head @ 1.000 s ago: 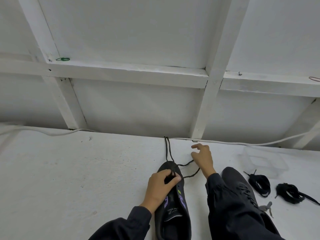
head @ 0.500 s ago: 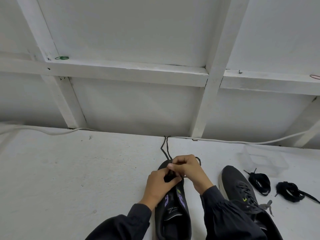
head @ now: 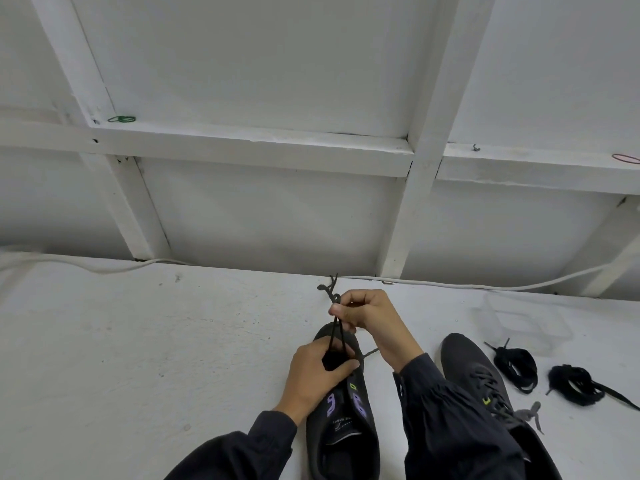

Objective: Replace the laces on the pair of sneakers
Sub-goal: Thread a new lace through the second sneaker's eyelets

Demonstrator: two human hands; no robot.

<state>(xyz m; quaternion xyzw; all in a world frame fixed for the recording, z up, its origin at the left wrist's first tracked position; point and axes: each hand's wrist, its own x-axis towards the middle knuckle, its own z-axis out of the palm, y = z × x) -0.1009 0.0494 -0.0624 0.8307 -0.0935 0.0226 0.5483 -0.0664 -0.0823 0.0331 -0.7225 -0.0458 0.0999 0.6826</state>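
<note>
At the bottom centre of the frame, the near sneaker (head: 343,431) lies on the white surface (head: 138,341), toe pointing away; its heel is cut off by the lower edge. The left hand (head: 318,372) curls over its front, thumb and fingers gripping the shoe around the eyelets and hiding them. To the right, the second sneaker (head: 467,362) is laced, its rear half covered by the dark right sleeve (head: 450,417).

Just beyond the toe, the right hand (head: 367,315) pinches two strands of the dark lace (head: 335,330), drawn taut up from the shoe; the loose ends (head: 329,289) curl past the knuckles.

At lower right lie two coiled lace bundles (head: 516,365) (head: 571,384), the outer one's tail running out of frame, with a clear container (head: 519,323), hard to make out, behind them. The left half of the surface is open. A white cable (head: 485,285) runs along its far edge at the wall's foot.
</note>
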